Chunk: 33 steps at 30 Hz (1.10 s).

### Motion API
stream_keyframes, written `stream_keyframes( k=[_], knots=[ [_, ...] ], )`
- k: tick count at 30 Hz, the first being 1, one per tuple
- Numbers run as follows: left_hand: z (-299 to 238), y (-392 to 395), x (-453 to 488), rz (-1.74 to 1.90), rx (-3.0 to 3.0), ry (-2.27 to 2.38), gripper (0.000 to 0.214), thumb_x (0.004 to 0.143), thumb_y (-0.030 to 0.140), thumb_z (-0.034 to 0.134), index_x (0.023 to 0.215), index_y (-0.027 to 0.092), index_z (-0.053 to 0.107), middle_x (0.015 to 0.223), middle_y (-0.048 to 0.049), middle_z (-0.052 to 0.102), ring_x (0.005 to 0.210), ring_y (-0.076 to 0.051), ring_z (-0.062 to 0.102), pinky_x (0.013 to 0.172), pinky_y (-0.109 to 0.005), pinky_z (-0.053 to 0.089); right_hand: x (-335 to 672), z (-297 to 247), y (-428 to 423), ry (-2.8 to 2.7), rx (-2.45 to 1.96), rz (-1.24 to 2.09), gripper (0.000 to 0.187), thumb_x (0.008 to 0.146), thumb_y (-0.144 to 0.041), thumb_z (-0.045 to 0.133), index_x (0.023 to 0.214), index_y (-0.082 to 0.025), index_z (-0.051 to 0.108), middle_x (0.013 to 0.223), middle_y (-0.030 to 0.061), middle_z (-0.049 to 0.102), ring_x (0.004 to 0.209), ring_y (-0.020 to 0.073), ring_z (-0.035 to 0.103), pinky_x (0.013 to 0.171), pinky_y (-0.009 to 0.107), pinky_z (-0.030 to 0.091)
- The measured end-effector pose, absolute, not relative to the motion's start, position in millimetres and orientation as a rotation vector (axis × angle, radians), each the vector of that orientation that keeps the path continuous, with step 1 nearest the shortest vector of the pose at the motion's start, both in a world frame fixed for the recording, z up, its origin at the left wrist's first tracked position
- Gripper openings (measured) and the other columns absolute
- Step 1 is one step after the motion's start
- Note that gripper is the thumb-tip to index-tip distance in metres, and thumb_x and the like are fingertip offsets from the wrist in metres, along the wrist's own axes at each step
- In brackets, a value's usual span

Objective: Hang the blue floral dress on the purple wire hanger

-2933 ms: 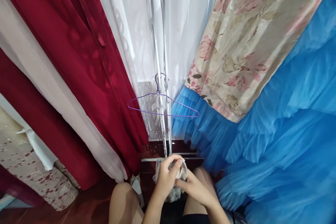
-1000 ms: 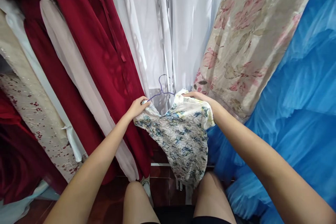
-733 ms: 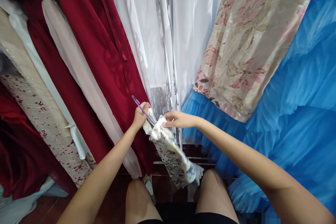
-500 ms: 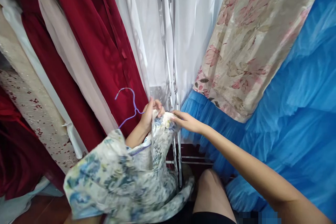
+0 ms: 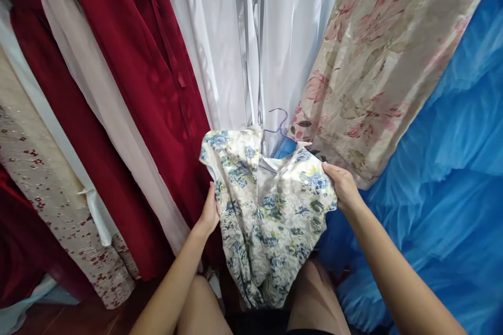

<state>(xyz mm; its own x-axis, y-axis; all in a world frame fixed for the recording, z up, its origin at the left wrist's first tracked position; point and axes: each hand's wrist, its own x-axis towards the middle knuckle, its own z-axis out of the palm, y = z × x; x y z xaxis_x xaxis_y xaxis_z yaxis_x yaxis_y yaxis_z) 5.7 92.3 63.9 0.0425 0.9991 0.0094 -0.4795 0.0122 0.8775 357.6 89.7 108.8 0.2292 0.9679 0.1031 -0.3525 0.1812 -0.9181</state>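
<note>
A small white dress (image 5: 267, 209) with blue and green flowers hangs spread out in front of me on a thin purple wire hanger (image 5: 277, 123). The hanger's hook shows above the neckline. My left hand (image 5: 209, 212) grips the dress's left side edge, fingers tucked behind the cloth. My right hand (image 5: 342, 186) pinches the right sleeve hem. My bare knees are below the dress.
Hanging garments close in all round: dark red dresses (image 5: 145, 78) and a pale one at left, white sheer fabric with silver ribbons (image 5: 251, 36) at centre, a beige rose-print dress (image 5: 373, 63) and blue tulle (image 5: 444, 167) at right. Dark wooden floor (image 5: 90, 314) shows at lower left.
The flowered dress was bunched in my lap, then lifted to the hanger. It is now on the hanger and spread flat, and both hands have moved out to its sides.
</note>
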Motion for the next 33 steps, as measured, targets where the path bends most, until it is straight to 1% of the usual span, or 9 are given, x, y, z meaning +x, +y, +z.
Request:
stream_keyframes(
  k=[4, 6, 10, 13, 17, 21, 28, 30, 33],
  knots=[
    [14, 70, 9, 1.402, 0.864, 1.032, 0.054, 0.076, 0.047, 0.079, 0.120, 0.017, 0.067, 0.128, -0.0107, 0.068, 0.129, -0.029, 0.056, 0.115, -0.043, 0.037, 350, 115, 93, -1.050, -0.936, 1.185, 0.031, 0.069, -0.047, 0.083, 0.076, -0.018, 0.077, 0.064, 0.0045, 0.075, 0.049, 0.0193, 0.065, 0.049, 0.028, 0.051],
    [-6, 58, 13, 1.374, 0.928, 1.107, 0.054, 0.074, 0.041, 0.082, 0.120, 0.014, 0.067, 0.127, -0.0124, 0.068, 0.127, -0.031, 0.058, 0.114, -0.044, 0.039, 352, 111, 88, -1.116, -0.950, 1.181, 0.031, 0.073, -0.049, 0.080, 0.081, -0.019, 0.078, 0.067, 0.0042, 0.076, 0.053, 0.0196, 0.067, 0.052, 0.027, 0.052],
    [-27, 43, 14, 1.397, 0.980, 1.143, 0.057, 0.078, 0.041, 0.079, 0.125, 0.013, 0.065, 0.130, -0.0126, 0.067, 0.128, -0.031, 0.057, 0.113, -0.043, 0.039, 357, 101, 83, -1.187, -0.992, 1.063, 0.032, 0.077, -0.050, 0.077, 0.087, -0.020, 0.079, 0.072, 0.0026, 0.077, 0.059, 0.0199, 0.069, 0.055, 0.026, 0.053],
    [-28, 39, 12, 1.401, 0.957, 1.142, 0.058, 0.078, 0.041, 0.078, 0.127, 0.013, 0.065, 0.127, -0.0126, 0.068, 0.127, -0.031, 0.058, 0.112, -0.042, 0.041, 354, 104, 86, -1.100, -0.977, 1.021, 0.029, 0.076, -0.050, 0.078, 0.083, -0.022, 0.078, 0.068, 0.0014, 0.075, 0.055, 0.0190, 0.067, 0.052, 0.026, 0.052],
    [-27, 33, 21, 1.380, 0.909, 1.138, 0.060, 0.074, 0.043, 0.081, 0.123, 0.012, 0.067, 0.123, -0.0137, 0.070, 0.123, -0.033, 0.061, 0.111, -0.045, 0.042, 359, 120, 86, -1.079, -0.980, 1.064, 0.028, 0.073, -0.048, 0.081, 0.075, -0.020, 0.078, 0.062, 0.0031, 0.073, 0.051, 0.0186, 0.064, 0.047, 0.025, 0.050],
    [-37, 21, 40, 1.307, 0.883, 1.144, 0.063, 0.070, 0.045, 0.083, 0.122, 0.013, 0.068, 0.125, -0.0144, 0.069, 0.124, -0.034, 0.059, 0.112, -0.046, 0.041, 376, 119, 90, -1.178, -1.092, 1.173, 0.033, 0.076, -0.051, 0.077, 0.080, -0.018, 0.078, 0.064, 0.0052, 0.073, 0.052, 0.0207, 0.064, 0.051, 0.029, 0.051],
    [-60, 13, 35, 1.327, 0.936, 1.210, 0.058, 0.073, 0.049, 0.080, 0.119, 0.015, 0.070, 0.129, -0.0150, 0.067, 0.130, -0.033, 0.055, 0.116, -0.045, 0.036, 359, 16, 64, -0.836, -1.256, 0.283, 0.035, 0.088, -0.048, 0.060, 0.095, -0.017, 0.074, 0.097, 0.0085, 0.075, 0.088, 0.0253, 0.066, 0.076, 0.035, 0.052],
    [-60, 13, 30, 1.302, 0.976, 1.215, 0.057, 0.071, 0.049, 0.080, 0.116, 0.014, 0.071, 0.125, -0.0148, 0.069, 0.128, -0.034, 0.057, 0.115, -0.046, 0.037, 332, -18, 38, -0.664, -1.253, 0.260, 0.029, 0.089, -0.045, 0.061, 0.095, -0.019, 0.072, 0.100, 0.0086, 0.073, 0.088, 0.0251, 0.065, 0.075, 0.034, 0.051],
    [-57, 11, 29, 1.242, 1.041, 1.193, 0.057, 0.072, 0.051, 0.079, 0.116, 0.015, 0.071, 0.119, -0.0140, 0.072, 0.126, -0.035, 0.058, 0.113, -0.048, 0.040, 282, -45, 9, -0.741, -1.258, 0.579, 0.029, 0.089, -0.048, 0.060, 0.084, -0.022, 0.070, 0.070, 0.0039, 0.067, 0.063, 0.0224, 0.059, 0.059, 0.033, 0.047]
  ],
)
